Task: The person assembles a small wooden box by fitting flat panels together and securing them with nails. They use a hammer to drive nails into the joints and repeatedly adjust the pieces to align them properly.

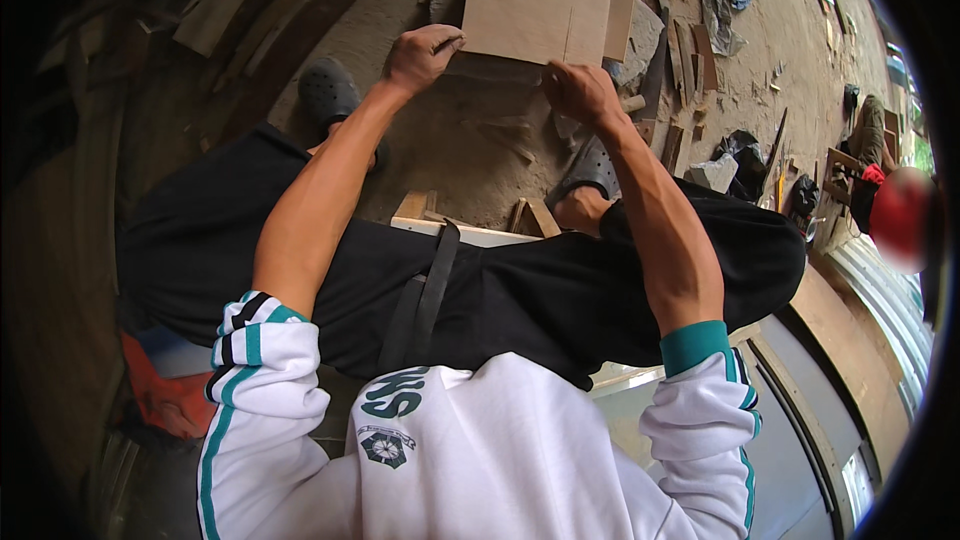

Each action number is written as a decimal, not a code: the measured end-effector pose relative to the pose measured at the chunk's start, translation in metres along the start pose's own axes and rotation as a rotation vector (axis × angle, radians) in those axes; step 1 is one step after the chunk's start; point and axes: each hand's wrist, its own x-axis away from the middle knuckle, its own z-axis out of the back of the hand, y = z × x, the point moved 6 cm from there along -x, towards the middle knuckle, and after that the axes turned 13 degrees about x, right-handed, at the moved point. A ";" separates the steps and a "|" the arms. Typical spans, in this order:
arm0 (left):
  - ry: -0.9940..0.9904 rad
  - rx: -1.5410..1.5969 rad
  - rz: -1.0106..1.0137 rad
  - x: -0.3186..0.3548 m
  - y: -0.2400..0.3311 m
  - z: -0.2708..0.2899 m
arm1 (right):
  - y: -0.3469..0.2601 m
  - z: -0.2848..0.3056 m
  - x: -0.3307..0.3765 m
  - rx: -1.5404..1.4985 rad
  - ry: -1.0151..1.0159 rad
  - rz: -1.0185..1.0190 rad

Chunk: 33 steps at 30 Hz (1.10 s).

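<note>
A thin, light-brown board [530,0], like plywood, lies in front of me with a short dark line near its right side. At its near left corner my left hand [425,55] is closed, its fingertips pinching the edge. My right hand [582,93] is closed at the near edge, close to the right corner, thumb side against the board; its fingertips are partly hidden. Another brown piece [620,22] shows from under the right side of the board. Shadow hides what supports the board's near edge.
Long planks [270,15] lie on the left. To the right are a saw-like dark blade [656,60], wood offcuts [688,65], a crumpled plastic bag [725,0] and a black bag [742,160]. My clogs [328,95] stand on the dirt floor. Another person [880,155] is at far right.
</note>
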 end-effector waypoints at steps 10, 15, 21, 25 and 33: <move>0.007 -0.027 -0.070 -0.004 0.006 -0.003 | 0.116 -0.109 0.102 0.558 -0.603 -0.214; 0.048 -0.045 -0.042 0.002 0.008 -0.001 | 0.108 -0.123 0.092 0.525 -0.771 -0.165; 0.063 -0.052 -0.050 0.003 0.007 -0.002 | 0.108 -0.131 0.081 0.591 -0.614 -0.051; 0.064 -0.022 -0.019 0.004 0.004 -0.002 | 0.096 -0.119 0.079 0.498 -0.673 -0.074; 0.116 0.029 -0.024 0.005 -0.003 0.000 | 0.028 -0.067 0.073 0.236 -0.640 -0.298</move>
